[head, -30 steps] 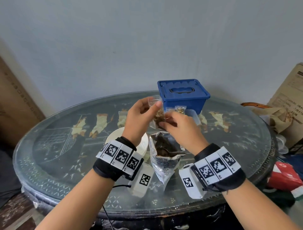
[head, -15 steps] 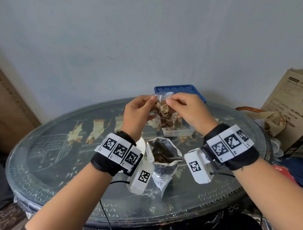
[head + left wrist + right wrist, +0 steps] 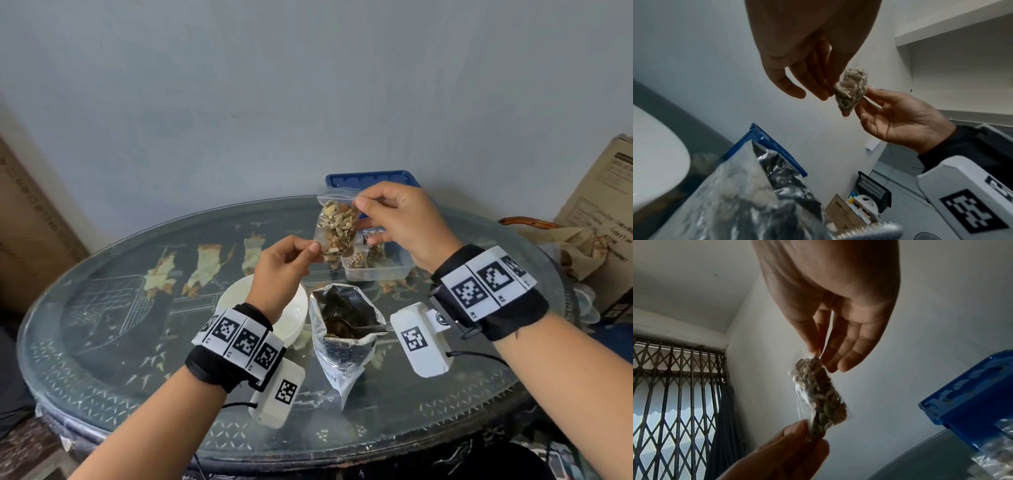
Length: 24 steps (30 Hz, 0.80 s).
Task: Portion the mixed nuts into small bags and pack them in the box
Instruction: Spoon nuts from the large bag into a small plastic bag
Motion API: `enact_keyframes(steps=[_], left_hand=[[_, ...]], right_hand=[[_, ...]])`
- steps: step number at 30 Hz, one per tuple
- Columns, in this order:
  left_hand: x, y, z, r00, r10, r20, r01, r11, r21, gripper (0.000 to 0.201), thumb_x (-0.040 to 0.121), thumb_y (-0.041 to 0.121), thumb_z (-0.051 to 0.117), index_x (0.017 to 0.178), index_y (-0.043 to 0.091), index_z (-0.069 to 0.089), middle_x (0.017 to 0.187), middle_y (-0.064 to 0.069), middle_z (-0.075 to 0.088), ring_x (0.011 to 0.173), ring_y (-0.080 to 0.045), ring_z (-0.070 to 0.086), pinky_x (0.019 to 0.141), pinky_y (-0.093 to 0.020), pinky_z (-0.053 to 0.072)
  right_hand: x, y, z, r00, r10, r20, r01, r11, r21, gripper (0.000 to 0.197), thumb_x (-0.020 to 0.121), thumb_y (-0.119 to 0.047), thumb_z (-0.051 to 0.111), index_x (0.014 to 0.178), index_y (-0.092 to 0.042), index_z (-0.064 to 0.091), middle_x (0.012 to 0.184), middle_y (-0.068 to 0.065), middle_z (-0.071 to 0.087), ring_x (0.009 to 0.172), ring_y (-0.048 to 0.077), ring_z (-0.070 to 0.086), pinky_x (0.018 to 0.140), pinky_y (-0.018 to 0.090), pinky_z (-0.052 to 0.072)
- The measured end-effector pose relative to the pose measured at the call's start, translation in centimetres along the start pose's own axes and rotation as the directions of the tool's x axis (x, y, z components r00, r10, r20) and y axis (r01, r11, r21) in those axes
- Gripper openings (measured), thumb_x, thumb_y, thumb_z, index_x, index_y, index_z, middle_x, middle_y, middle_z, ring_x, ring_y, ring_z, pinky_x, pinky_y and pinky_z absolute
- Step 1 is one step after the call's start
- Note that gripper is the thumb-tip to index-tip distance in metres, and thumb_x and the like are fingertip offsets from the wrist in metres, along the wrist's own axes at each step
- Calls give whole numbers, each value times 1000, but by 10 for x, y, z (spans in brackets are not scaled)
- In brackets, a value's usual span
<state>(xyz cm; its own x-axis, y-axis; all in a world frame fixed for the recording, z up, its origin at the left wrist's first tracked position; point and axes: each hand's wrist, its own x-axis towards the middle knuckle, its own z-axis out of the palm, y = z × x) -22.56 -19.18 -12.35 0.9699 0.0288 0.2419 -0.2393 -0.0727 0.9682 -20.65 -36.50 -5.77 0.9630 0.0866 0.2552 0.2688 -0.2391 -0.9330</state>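
Here, at frame center above the glass table [image 3: 102,325], a small clear bag of mixed nuts [image 3: 337,228] hangs between two hands. The right hand [image 3: 404,222] pinches its top edge; the left hand [image 3: 281,270] pinches its lower corner. An open foil pouch [image 3: 342,335] stands below, a clear box [image 3: 376,270] just behind.

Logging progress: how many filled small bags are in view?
3: one bag pinched between the left hand and right hand; two in the clear box. More may be hidden.
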Motion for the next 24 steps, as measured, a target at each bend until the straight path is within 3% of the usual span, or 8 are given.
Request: enact_keyframes(steps=[4,7,8,11,14,20,22,24], left_hand=[[-7,-7,-1,999,-22,40,23,999,-35,15,89,10,57,75,15,60,70,8,68,71,-1,64,60,-16,46],[-9,-3,0,990,-37,134,40,999,-17,3,88,14,60,90,16,58,86,4,67,76,3,63,64,-11,46],[-8,-2,0,987,-39,159,43,999,-22,14,85,19,65,96,17,58,92,3,67,82,0,64,68,-12,47],[-5,0,4,989,-46,138,52,998,-43,33,71,29,77,97,17,59,97,-6,70,92,-20,67,82,-29,54],[-5,1,8,999,0,37,-1,1000,21,17,77,21,75,88,18,63,89,-8,71,88,-25,67,85,-42,54],[-8,-6,6,991,100,92,-116,974,196,18,88,25,62,102,15,65,93,-5,71,90,-20,66,84,-39,52],[-8,-5,6,993,50,108,-62,992,109,38,83,35,66,113,13,60,100,-4,69,93,-16,65,83,-30,52],[-5,-2,6,996,60,71,-64,996,60,49,81,42,66,112,4,57,93,-11,66,85,-12,62,73,-24,47]], right_hand=[[-4,1,2,1000,-23,0,23,1000,-16,12,88,-16,62,82,-25,68,94,8,69,86,22,68,59,31,58],[-6,-3,3,997,8,70,-7,1000,-10,10,88,-15,63,86,-22,69,94,5,71,80,17,70,61,32,59],[-7,-4,3,995,21,96,-21,1000,-1,8,88,-14,62,89,-19,69,94,5,71,78,15,71,61,30,59],[-9,-4,7,990,34,134,-37,999,17,9,88,-12,62,94,-13,69,92,3,71,76,13,71,62,26,58],[-10,-2,9,990,25,138,-22,1000,-17,11,87,-14,63,95,-12,70,91,3,71,77,11,70,65,27,58],[-12,5,8,991,-11,135,23,996,-89,13,87,-13,63,97,-10,70,89,9,71,78,14,69,67,26,58],[-12,6,8,992,-1,129,8,999,-52,12,87,-9,62,98,-8,69,91,10,71,77,14,70,67,26,58],[-12,5,7,989,10,150,-2,999,-47,13,87,-7,62,99,-6,68,90,9,71,77,13,71,68,27,59]])
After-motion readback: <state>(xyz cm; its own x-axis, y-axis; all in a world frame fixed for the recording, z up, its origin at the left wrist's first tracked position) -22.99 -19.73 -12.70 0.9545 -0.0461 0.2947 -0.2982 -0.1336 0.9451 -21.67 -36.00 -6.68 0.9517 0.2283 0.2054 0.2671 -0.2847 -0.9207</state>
